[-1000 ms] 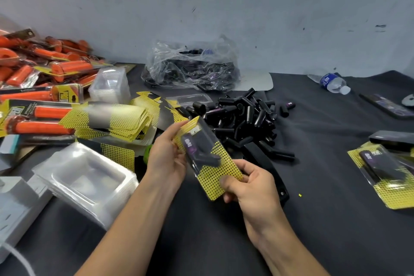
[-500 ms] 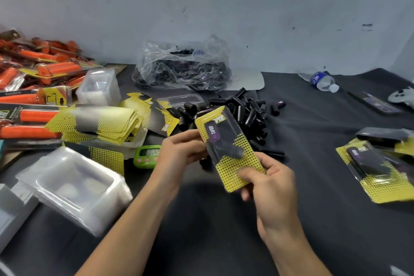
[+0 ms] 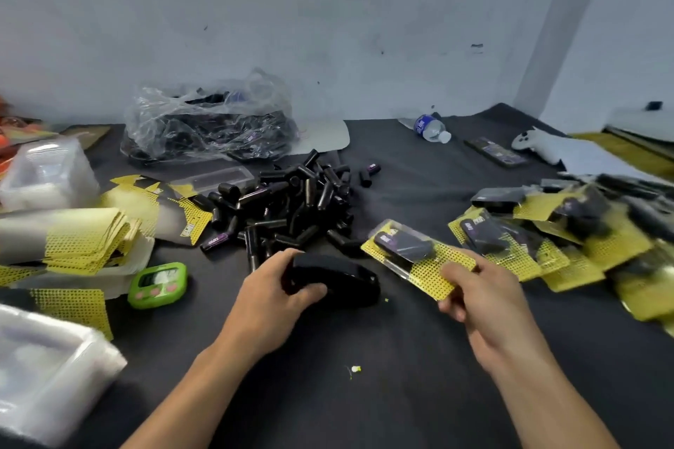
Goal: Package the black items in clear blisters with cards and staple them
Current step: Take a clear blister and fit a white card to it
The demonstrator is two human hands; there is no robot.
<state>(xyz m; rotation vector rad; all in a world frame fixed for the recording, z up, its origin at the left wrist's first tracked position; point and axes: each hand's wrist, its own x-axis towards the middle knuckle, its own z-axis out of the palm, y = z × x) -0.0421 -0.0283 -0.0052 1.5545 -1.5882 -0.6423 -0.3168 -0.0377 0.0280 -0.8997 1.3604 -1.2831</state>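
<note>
A person's left hand (image 3: 277,288) curls round the rear of a black stapler (image 3: 339,277) lying on the dark worktop (image 3: 364,394). The right hand (image 3: 485,302) pinches the near corner of an assembled blister pack (image 3: 412,255) between thumb and fingers, holding it just right of the stapler's nose and low over the cloth. The pack's clear bubble holds a single black piece with a purple label, backed by a yellow-dotted card. The pack looks light and thin. The card is likely to flex and the smooth plastic to slip, so a hold on the flat card margin, clear of the bubble and of the edge to be stapled, appears safest. The stapler, rigid and heavier, seems best worked from its rear. Behind the hands lies a loose heap of black items (image 3: 291,208), and beyond it a crumpled plastic bag (image 3: 208,128) holds more of them. At the left sit a fanned stack of cards (image 3: 73,237) and nested empty blisters (image 3: 47,368), with a green timer (image 3: 158,284) near them. At the right, finished packs (image 3: 569,241) lie overlapping in a pile, each showing a dark piece under plastic, though blur hides any staples.
</note>
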